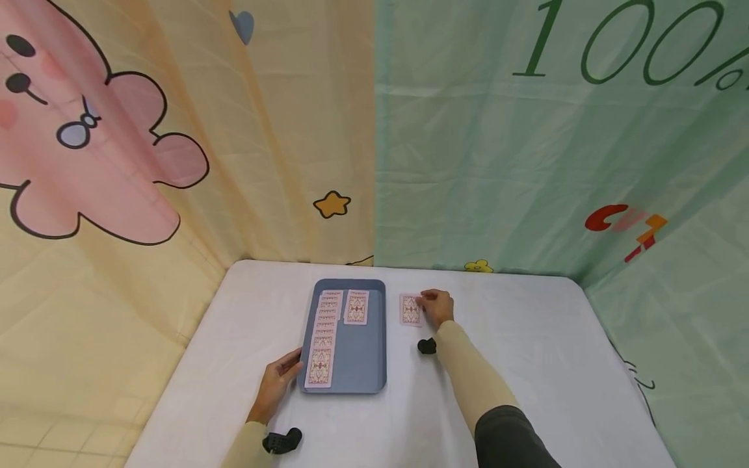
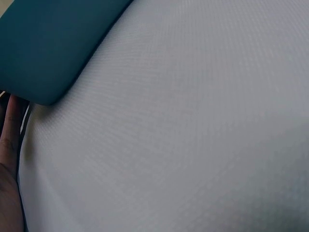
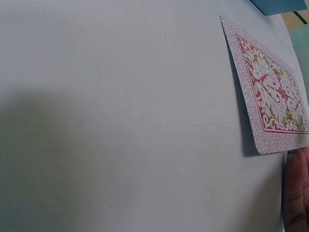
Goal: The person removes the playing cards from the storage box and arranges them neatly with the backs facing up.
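A blue-grey tray (image 1: 359,361) lies on the white table, with its left side by my left hand (image 1: 275,383). The fairly straight fingers of that hand touch the tray's edge; in the left wrist view its finger (image 2: 12,140) meets the tray's corner (image 2: 46,72), which hides the tip. To the right of the tray, my right hand (image 1: 437,307) pinches the right edge of a face-down playing card (image 1: 409,310). In the right wrist view this red-patterned card (image 3: 277,87) casts a shadow on the cloth, and the fingers (image 3: 294,188) are only partly visible.
Inside the tray, an overlapping column of face-down cards (image 1: 319,367) runs down the left side. Another face-down card (image 1: 355,307) lies at the top, right of the column. Black straps (image 1: 282,441) are at both wrists. Printed curtains (image 1: 292,130) hang behind the table (image 1: 526,338).
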Demonstrator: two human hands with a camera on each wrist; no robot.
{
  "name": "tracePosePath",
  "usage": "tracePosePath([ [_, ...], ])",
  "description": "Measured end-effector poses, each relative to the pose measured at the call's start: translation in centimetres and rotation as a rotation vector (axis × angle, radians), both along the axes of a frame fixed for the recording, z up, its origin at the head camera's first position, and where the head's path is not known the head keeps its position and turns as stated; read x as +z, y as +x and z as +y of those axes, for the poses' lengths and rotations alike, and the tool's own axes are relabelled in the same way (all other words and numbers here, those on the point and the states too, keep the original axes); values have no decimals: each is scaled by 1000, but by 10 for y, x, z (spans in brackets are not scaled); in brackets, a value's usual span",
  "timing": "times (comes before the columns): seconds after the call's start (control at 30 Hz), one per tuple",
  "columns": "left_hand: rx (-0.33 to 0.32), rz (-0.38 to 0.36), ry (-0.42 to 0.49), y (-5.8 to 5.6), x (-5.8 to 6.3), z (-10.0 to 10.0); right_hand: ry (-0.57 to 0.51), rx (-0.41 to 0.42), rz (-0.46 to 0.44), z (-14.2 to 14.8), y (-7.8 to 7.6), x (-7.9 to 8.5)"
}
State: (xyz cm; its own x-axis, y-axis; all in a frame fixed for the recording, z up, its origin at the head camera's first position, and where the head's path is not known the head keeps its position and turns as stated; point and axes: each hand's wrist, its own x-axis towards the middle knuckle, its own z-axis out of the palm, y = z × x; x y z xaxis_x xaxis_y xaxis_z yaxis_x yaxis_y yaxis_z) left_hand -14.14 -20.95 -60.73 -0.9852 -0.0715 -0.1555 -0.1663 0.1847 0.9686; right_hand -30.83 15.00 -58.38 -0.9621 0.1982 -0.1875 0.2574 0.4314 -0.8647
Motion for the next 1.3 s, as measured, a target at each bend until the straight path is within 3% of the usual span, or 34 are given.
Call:
tracePosePath([
  [0.4,7,0,-21,0,-4,-2,-19,53,11,7,8,7],
  [0.87,-5,-16,14,1,3,-1,-72,109,12,12,10,12],
  [1.3,-7,-4,11,1,4,0,-143,235,135,-16,17,32],
])
